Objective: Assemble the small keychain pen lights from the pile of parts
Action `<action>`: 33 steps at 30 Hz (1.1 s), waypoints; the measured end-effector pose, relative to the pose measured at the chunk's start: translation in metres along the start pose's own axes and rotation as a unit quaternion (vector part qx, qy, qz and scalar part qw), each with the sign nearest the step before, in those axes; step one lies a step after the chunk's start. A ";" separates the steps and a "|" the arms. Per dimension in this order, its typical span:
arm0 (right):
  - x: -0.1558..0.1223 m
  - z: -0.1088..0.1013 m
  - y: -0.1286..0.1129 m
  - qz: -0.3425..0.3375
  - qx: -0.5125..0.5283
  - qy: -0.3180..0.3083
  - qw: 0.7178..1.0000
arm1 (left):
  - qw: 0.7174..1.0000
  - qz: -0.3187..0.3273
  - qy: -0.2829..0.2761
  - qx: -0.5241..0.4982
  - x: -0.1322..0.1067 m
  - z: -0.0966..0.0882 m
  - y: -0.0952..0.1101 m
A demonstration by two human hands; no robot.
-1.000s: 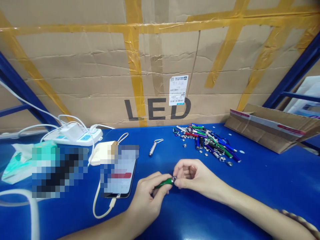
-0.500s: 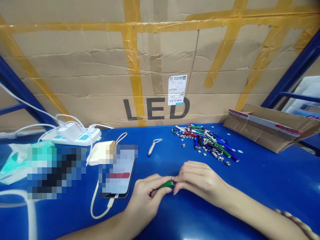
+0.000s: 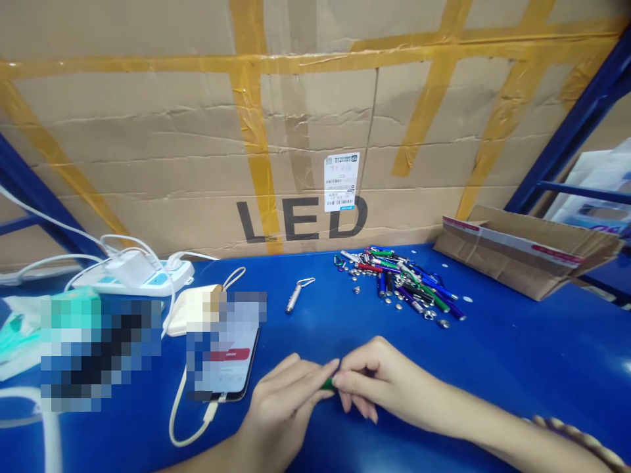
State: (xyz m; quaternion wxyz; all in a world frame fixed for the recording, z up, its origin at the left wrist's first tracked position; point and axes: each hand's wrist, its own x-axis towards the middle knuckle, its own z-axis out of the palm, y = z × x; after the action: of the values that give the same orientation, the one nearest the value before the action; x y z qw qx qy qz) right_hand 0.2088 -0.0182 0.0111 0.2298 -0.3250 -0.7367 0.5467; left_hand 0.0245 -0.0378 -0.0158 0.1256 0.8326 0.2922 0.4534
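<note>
Hands closer together than half second ago, small green metal torch [image 3: 327, 383] now almost hidden. Left hand [image 3: 283, 407] curls around its body; right hand [image 3: 382, 384] pinches its end with fingertips. Torch low over blue bench [image 3: 517, 355]. Heap of coloured small torches [image 3: 401, 284] well behind.

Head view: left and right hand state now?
Left hand: closed around green mini flashlight, mostly hidden.
Right hand: fingertips pinching the same flashlight's end.

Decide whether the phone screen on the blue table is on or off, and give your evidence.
On. The phone screen glows white with a red bar across it, though part of it is blurred.
</note>
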 end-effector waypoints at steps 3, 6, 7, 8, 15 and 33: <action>0.002 0.003 -0.001 0.110 0.156 -0.030 0.981 | 0.999 0.031 0.008 0.018 0.002 0.000 0.000; 0.006 0.002 0.002 0.137 0.196 -0.010 0.971 | 1.000 0.003 0.019 -0.004 0.006 0.002 -0.001; 0.007 0.001 0.003 0.132 0.186 -0.001 0.974 | 1.000 -0.013 0.020 -0.013 0.007 0.002 -0.001; 0.007 -0.001 0.004 0.123 0.170 0.006 0.978 | 0.999 -0.029 0.019 -0.020 0.007 0.003 -0.002; 0.010 -0.007 0.009 0.079 0.125 0.032 0.988 | 0.986 -0.160 -0.011 -0.052 0.006 0.002 -0.001; 0.005 -0.028 0.010 -0.063 -0.286 0.033 0.956 | 0.932 -0.319 0.000 -0.170 0.014 -0.002 0.000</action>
State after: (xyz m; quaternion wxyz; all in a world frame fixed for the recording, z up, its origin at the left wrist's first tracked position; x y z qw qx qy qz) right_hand 0.2266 0.0056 0.0098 0.1854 -0.3474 -0.8734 0.2865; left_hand 0.0290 -0.0295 -0.0048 0.4029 0.6616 0.4612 0.4327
